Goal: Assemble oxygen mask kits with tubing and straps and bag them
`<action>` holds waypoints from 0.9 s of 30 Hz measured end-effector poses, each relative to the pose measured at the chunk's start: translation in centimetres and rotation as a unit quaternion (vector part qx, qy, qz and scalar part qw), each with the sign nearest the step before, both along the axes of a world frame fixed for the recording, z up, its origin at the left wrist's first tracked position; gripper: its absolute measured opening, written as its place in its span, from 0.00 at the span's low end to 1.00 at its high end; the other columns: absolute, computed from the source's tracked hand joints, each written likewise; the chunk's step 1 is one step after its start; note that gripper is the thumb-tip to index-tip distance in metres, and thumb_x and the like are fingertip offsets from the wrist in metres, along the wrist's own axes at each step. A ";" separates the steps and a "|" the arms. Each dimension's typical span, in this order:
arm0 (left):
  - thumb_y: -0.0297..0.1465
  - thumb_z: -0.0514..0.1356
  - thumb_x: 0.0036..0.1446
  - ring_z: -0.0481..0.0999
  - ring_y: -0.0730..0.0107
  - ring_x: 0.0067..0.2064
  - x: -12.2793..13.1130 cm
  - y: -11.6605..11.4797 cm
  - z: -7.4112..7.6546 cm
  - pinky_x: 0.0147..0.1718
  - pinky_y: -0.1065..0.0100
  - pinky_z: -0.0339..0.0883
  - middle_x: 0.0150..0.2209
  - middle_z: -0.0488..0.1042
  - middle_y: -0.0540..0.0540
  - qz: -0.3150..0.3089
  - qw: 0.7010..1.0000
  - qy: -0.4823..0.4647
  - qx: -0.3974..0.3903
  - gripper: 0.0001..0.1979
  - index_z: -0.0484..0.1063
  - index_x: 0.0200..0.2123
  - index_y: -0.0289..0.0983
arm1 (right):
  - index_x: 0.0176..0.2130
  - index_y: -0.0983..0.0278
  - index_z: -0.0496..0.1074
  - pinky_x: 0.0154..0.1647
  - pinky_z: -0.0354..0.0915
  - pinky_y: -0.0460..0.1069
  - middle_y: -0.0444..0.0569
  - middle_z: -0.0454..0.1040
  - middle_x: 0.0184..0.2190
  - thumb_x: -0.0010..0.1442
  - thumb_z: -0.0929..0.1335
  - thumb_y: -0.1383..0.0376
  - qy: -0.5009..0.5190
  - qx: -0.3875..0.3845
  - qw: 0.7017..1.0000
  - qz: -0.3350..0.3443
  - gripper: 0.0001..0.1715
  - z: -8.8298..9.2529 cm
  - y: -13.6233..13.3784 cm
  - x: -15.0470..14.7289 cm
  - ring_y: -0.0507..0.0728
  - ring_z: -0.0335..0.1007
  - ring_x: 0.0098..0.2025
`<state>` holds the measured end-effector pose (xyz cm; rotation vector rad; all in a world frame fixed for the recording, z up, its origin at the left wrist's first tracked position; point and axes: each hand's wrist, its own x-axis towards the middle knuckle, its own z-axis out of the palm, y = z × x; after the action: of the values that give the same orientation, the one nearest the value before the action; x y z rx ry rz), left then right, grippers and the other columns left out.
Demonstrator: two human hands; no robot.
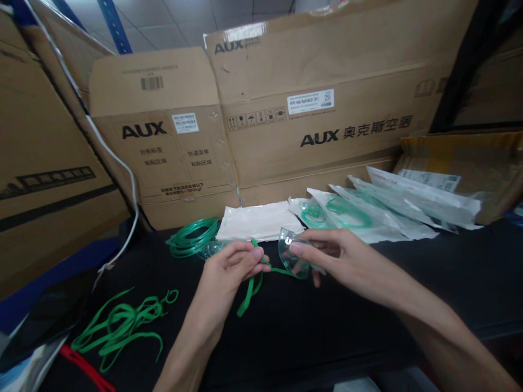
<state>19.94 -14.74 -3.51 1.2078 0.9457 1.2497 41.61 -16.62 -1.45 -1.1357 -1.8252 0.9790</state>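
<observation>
My left hand [237, 261] pinches a green elastic strap [247, 299], one end of which hangs below the fingers. From there the strap runs right to a clear plastic mask [300, 267]. My right hand [327, 253] grips this mask by its edge, thumb in front and other fingers behind. A small white slot or clip shows near the mask's upper edge. Just behind my left hand lie another clear plastic piece [212, 249], partly hidden, and a coil of green tubing [194, 237].
A tangle of green straps [126, 326] lies at the left. White packets [257, 220] and clear-fronted pouches with green tubing [351, 212] line the back. Behind them stand large cardboard boxes [269, 158]. A white cable [131, 185] and a dark flat device [53, 305] are at the left.
</observation>
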 end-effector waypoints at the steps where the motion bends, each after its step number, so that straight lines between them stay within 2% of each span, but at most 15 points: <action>1: 0.39 0.78 0.44 0.83 0.69 0.32 0.1 -0.1 0.0 0.37 0.73 0.76 0.30 0.82 0.46 -0.002 1.000 -0.021 -0.011 0.20 0.77 0.34 0.34 | 0.37 0.63 0.77 0.29 0.67 0.48 0.45 0.77 0.31 0.65 0.68 0.47 0.010 0.001 1.000 -0.004 0.22 0.0 0.0 -0.3 0.54 0.73 0.27; 5: 0.37 0.80 0.40 0.84 0.71 0.31 0.5 -0.1 -0.1 0.36 0.78 0.77 0.29 0.83 0.47 -0.004 0.995 -0.090 -0.033 0.22 0.77 0.34 0.33 | 0.37 0.63 0.77 0.31 0.70 0.49 0.45 0.78 0.32 0.65 0.70 0.47 0.056 0.000 0.998 0.002 0.22 -0.3 0.1 -1.1 0.54 0.74 0.27; 8: 0.34 0.79 0.42 0.85 0.72 0.33 0.9 -0.2 -0.3 0.38 0.79 0.78 0.32 0.84 0.46 -0.005 0.992 -0.118 -0.033 0.20 0.77 0.35 0.32 | 0.39 0.63 0.78 0.34 0.73 0.49 0.46 0.79 0.34 0.65 0.71 0.49 0.091 -0.002 0.996 0.022 0.20 -0.5 0.3 -1.4 0.54 0.76 0.29; 14: 0.30 0.78 0.46 0.85 0.73 0.35 1.4 -0.8 -0.3 0.39 0.81 0.78 0.34 0.84 0.47 -0.006 0.989 -0.138 -0.046 0.17 0.78 0.37 0.32 | 0.40 0.64 0.77 0.37 0.76 0.49 0.45 0.79 0.35 0.64 0.72 0.50 0.115 0.007 0.993 0.022 0.19 -0.6 0.3 -1.6 0.55 0.77 0.33; 21: 0.28 0.78 0.44 0.86 0.71 0.33 1.5 -0.7 0.1 0.36 0.81 0.79 0.33 0.84 0.47 0.021 0.987 -0.152 -0.054 0.16 0.77 0.34 0.32 | 0.38 0.63 0.77 0.36 0.77 0.47 0.43 0.79 0.34 0.62 0.73 0.51 0.126 0.010 0.992 0.006 0.17 -0.7 0.3 -1.8 0.54 0.77 0.32; 27: 0.27 0.77 0.45 0.86 0.71 0.33 1.8 -0.7 0.2 0.35 0.81 0.79 0.32 0.84 0.48 0.037 0.984 -0.162 -0.057 0.16 0.76 0.35 0.33 | 0.38 0.61 0.77 0.39 0.78 0.49 0.44 0.79 0.35 0.61 0.74 0.52 0.155 0.020 0.988 0.005 0.15 -0.9 0.3 -2.2 0.56 0.79 0.36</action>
<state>21.72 -15.49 -3.31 0.8534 0.8130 1.3826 39.44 -16.31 -2.32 -0.8949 -1.5932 1.0549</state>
